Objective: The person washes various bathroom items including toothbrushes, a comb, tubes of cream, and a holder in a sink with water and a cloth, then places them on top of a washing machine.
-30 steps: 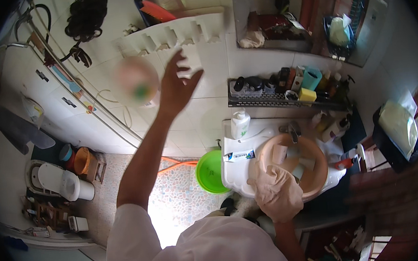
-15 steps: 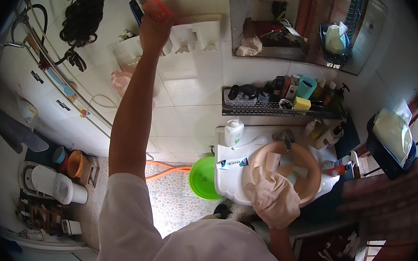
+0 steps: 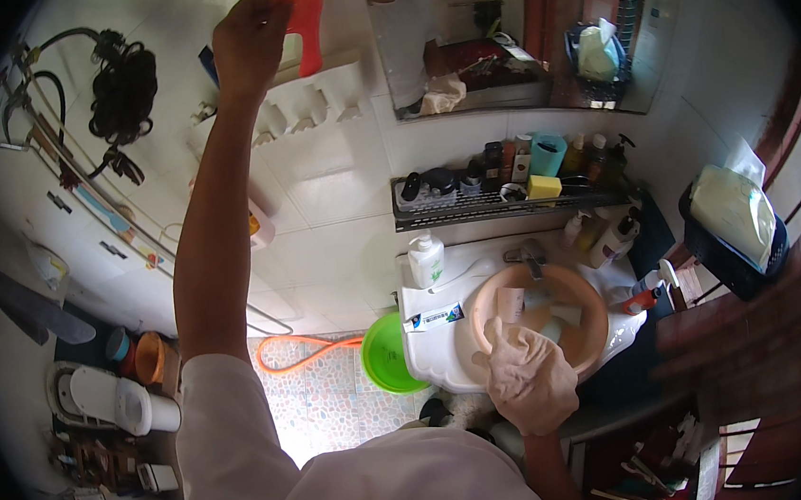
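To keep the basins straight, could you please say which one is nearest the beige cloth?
The peach basin in the sink: the cloth overlaps its rim, while the green basin and orange basin are farther left.

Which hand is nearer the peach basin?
Right. The right hand, under a beige cloth, is at the near rim of the basin; the left hand is far off, raised by the wall rack, gripping the red comb.

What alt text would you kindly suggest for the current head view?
A person's left hand holds a red comb up by a white wall rack, while a beige cloth hides the right hand at the near rim of a tan basin in a white sink. A mirror hangs above a crowded shelf.
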### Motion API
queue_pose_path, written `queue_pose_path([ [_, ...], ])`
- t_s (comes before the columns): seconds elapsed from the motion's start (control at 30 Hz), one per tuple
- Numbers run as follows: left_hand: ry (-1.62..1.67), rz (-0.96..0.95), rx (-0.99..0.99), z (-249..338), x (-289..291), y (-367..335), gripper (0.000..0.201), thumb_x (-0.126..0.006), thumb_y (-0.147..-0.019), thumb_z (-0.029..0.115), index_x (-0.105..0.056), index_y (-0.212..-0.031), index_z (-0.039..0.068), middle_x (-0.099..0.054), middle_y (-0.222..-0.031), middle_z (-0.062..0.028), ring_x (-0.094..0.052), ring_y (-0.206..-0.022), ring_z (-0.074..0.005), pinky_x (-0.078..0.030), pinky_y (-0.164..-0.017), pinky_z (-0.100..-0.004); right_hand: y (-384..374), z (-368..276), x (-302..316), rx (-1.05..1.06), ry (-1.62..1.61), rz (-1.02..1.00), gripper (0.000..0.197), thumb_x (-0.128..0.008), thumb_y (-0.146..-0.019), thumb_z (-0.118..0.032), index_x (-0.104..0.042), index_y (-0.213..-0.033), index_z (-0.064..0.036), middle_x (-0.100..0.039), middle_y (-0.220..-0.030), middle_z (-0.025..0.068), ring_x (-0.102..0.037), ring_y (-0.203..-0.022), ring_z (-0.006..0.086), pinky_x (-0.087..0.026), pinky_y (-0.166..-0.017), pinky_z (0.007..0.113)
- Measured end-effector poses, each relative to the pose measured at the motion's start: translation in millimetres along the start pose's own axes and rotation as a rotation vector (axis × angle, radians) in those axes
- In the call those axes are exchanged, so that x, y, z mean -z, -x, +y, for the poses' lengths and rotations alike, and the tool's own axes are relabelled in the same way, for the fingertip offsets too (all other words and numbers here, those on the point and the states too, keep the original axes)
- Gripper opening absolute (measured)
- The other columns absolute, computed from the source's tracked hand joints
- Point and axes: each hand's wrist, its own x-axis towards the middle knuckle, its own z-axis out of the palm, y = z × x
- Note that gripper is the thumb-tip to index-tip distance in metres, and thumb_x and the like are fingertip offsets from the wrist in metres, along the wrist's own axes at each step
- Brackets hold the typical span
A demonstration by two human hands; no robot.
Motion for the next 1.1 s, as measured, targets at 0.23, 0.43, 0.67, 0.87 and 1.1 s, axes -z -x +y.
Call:
queue_pose_path([
  [0.23,0.357,-0.359,0.272,102.3,-44.0,44.8,0.021,-0.065,-0.085,0.019,-0.065,-0.1,0.003,-0.068,-0.084,-0.0032,-0.06,-0.069,-0.008,-0.045,-0.06,-0.023,13.1,-9.5,24.4,-0.208,-0.067,-0.007,0.043,-0.075,-0.07,-0.029,-0.062,-0.102,-0.0043,-0.066,-0.089,0.0118,-0.066,-0.08,0.0285,-0.053,-0.071,0.034],
  [0.43,0.883,-0.809,0.499,160.0,-131.8,134.2,0.018,-0.063,-0.088,0.017,-0.063,-0.098,0.002,-0.067,-0.081,-0.0034,-0.061,-0.065,-0.0088,-0.045,-0.055,-0.0205,37.5,19.3,36.9,-0.102,0.086,0.096,0.034,-0.072,-0.074,-0.028,-0.061,-0.099,-0.0085,-0.064,-0.088,0.0107,-0.064,-0.078,0.0283,-0.052,-0.065,0.034],
  [0.67,1.116,-1.465,0.706,300.3,-204.8,306.8,0.024,-0.06,-0.089,0.015,-0.06,-0.108,0.001,-0.069,-0.087,-0.0071,-0.063,-0.066,-0.0094,-0.045,-0.055,-0.0191,115.2,49.9,29.3,-1.081,-1.928,0.183,0.021,-0.063,-0.086,-0.023,-0.056,-0.095,-0.0064,-0.052,-0.077,0.0018,-0.051,-0.067,0.0135,-0.046,-0.063,0.025],
  [0.87,0.955,-1.874,0.497,419.4,-213.7,464.1,0.026,-0.063,-0.085,0.015,-0.064,-0.103,-0.003,-0.066,-0.077,-0.0064,-0.06,-0.062,-0.0104,-0.048,-0.053,-0.0219,114.2,56.6,70.9,-0.876,-2.588,0.131,0.019,-0.043,-0.096,-0.018,-0.051,-0.091,-0.0018,-0.051,-0.085,0.0025,-0.049,-0.074,0.0082,-0.046,-0.066,0.02],
  [1.1,0.892,-1.466,-0.212,499.9,-270.8,529.2,0.025,-0.056,-0.08,0.019,-0.069,-0.094,0.004,-0.067,-0.088,-0.02,-0.066,-0.084,-0.0298,-0.051,-0.076,-0.0363,129.3,46.5,99.4,-0.769,-2.663,0.405,0.034,-0.031,-0.099,-0.017,-0.048,-0.117,0.0049,-0.056,-0.121,0.0124,-0.054,-0.11,0.0217,-0.043,-0.098,0.033],
])
